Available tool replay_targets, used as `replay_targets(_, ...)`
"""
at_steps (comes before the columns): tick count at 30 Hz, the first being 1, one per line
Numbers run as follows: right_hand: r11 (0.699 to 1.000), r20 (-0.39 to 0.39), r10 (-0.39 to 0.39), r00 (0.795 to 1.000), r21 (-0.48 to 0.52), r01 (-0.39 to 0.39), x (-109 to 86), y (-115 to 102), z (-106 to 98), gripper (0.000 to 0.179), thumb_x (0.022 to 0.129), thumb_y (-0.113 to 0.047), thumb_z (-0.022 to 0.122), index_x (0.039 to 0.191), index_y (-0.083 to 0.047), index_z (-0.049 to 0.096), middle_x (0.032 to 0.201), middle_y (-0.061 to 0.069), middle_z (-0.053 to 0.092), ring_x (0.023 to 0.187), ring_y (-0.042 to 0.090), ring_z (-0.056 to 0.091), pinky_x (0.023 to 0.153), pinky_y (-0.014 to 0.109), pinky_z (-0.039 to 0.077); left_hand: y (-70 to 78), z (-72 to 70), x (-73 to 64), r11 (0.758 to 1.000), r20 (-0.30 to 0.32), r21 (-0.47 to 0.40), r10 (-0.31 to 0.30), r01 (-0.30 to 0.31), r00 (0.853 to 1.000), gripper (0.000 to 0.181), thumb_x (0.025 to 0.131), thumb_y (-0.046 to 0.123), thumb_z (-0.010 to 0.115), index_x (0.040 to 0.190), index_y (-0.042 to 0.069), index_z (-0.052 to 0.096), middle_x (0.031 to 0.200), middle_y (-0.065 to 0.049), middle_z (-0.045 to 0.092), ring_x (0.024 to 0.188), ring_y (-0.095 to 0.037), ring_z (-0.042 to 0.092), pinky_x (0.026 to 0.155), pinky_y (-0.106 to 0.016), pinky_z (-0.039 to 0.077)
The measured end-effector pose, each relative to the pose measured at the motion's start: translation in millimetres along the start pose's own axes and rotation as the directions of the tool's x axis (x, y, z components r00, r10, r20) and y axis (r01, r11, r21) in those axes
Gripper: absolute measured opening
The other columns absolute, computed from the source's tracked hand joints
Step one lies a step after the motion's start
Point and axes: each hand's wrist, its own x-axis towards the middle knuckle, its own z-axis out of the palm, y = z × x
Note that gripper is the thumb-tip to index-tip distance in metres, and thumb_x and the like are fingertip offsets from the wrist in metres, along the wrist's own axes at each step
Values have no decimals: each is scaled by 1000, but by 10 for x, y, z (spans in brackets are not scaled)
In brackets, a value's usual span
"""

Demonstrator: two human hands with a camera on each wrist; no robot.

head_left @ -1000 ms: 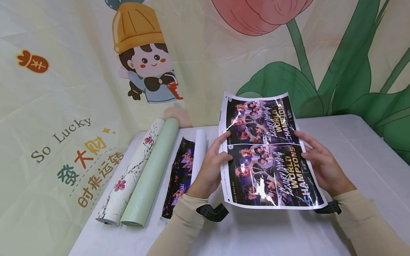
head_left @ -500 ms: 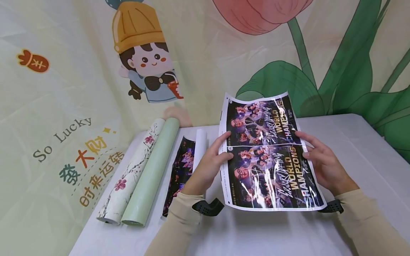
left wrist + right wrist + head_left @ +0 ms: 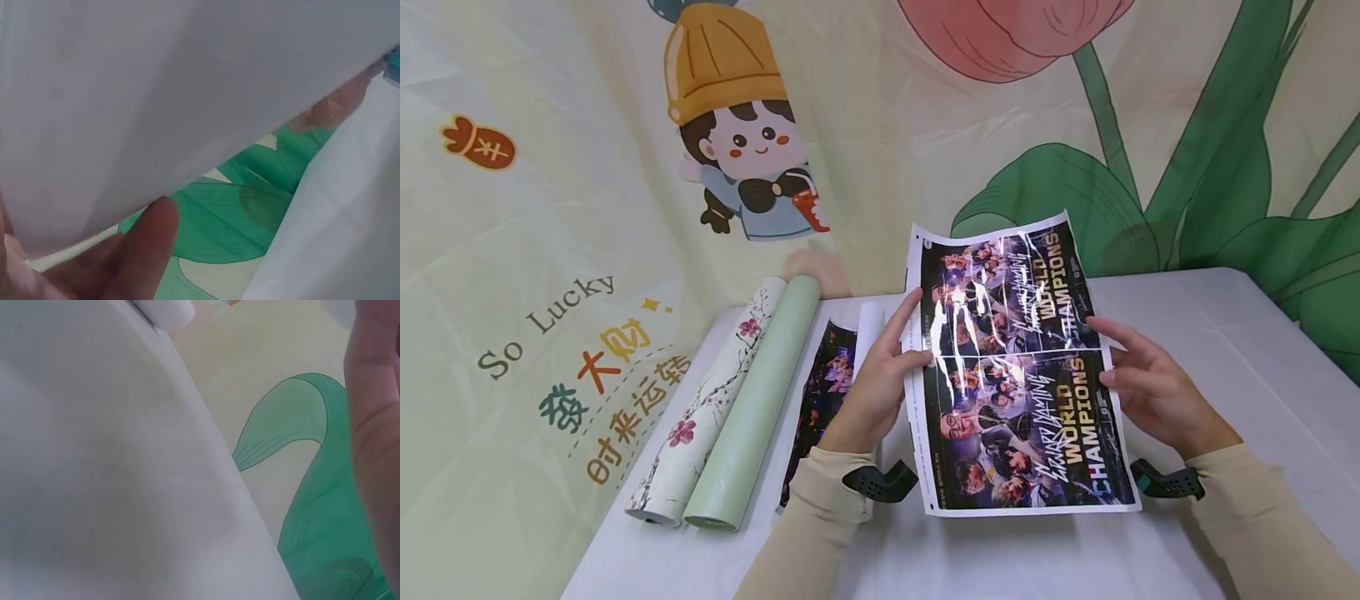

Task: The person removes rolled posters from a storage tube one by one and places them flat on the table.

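A glossy poster sheet point(image 3: 1015, 433) with white borders and two matching "World Champions" panels is held up over the table. At its left edge my left hand point(image 3: 876, 387) pinches it between thumb and fingers. My right hand point(image 3: 1161, 387) grips the opposite edge, its index finger and thumb showing at the border. Seen from the left wrist, the sheet's plain white back point(image 3: 156, 112) fills the upper part, with a fingertip point(image 3: 153, 231) at its edge. The right wrist view catches only part of a finger point(image 3: 378, 437) at its right side.
On the white-covered table point(image 3: 1210, 333), left of the poster, lie a flower-patterned roll point(image 3: 711, 417), a pale green roll point(image 3: 756, 408) and a partly curled dark printed sheet point(image 3: 823, 400) with a white roll edge point(image 3: 870, 321). A printed cloth backdrop point(image 3: 880, 125) hangs behind.
The poster has tilted and shifted slightly left, its lower edge coming down and its glare moving to the upper panel. Both hands keep hold; the left hand has moved a little left and up.
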Motion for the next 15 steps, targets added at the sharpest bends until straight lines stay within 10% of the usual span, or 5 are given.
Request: replay_targets(15,996,58,78,995,45,-81,35,2,42,75,91,13,33,150,-27,8,145,10,27,115,28,53,86,45,47,49,81,-59,983,-44,-177,-58,49,997,68,87,-7,36,145,27,26,144,-6,33,126,-26,42,99,-40,37)
